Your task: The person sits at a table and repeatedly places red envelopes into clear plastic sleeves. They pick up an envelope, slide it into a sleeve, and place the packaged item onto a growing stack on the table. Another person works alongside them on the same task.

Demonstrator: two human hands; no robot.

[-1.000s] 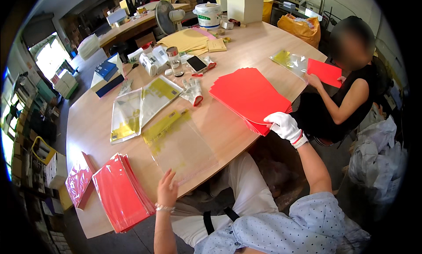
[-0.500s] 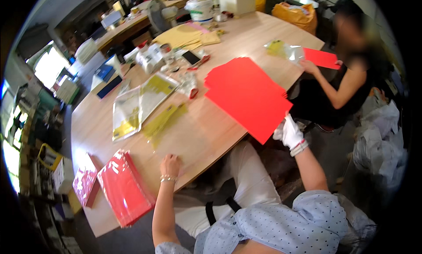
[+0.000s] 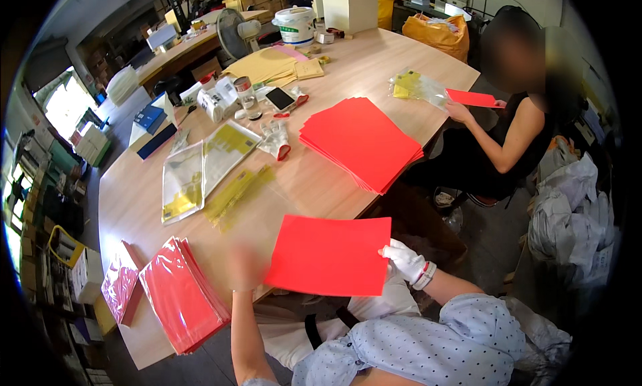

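Observation:
My right hand point(image 3: 405, 261), in a white glove with the fingertips bare, grips one red sheet point(image 3: 331, 253) by its right edge, thumb on top. The sheet hangs over the table's front edge, above my lap. Left of it, my bare left hand point(image 3: 245, 266) is smeared by motion near the table edge, so its fingers do not show clearly. A fanned stack of red sheets point(image 3: 361, 142) lies beyond the held one. Clear bags with yellow strips point(image 3: 237, 193) lie on the wood past my left hand. Red sheets in clear wrap point(image 3: 182, 296) sit at the left, beside a second wrapped pack point(image 3: 122, 282).
Across the table point(image 3: 374, 58), a person point(image 3: 511, 129) holds another red sheet by a clear bag point(image 3: 418, 88). A phone point(image 3: 280, 99), a glove point(image 3: 275, 140), a glass jar point(image 3: 247, 97), yellow envelopes point(image 3: 264, 68) and a white bucket point(image 3: 294, 26) stand or lie further back.
My right hand has drawn a red sheet off the stack toward me and to the left. My left hand has shifted slightly left and is now blurred.

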